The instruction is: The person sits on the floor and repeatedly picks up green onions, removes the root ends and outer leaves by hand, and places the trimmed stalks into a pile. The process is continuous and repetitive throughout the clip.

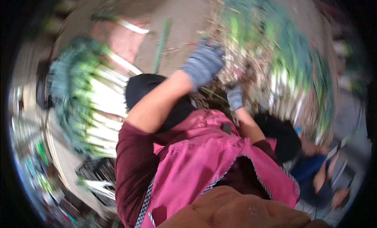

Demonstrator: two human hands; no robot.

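Observation:
The picture is smeared by motion. My left hand (203, 63), in a grey-blue knit glove, is closed above the dirty roots of a pile of leeks (247, 39). A small red bit shows beside its fingers, but what it grips cannot be made out. Lower and to the right, my right hand (235, 96), gloved alike, reaches into brown roots and peelings (251, 70); its fingertips are hidden and blurred. Near it, a thin green stalk (214, 94) slants across the dark gap before my knees.
Cleaner leeks with white shafts (108, 96) lie stacked at the left. Another row of leeks (292, 78) lies at the right. A loose green leaf (161, 45) and a reddish flat patch (123, 39) are on the floor ahead. A black crate (98, 171) stands at the lower left.

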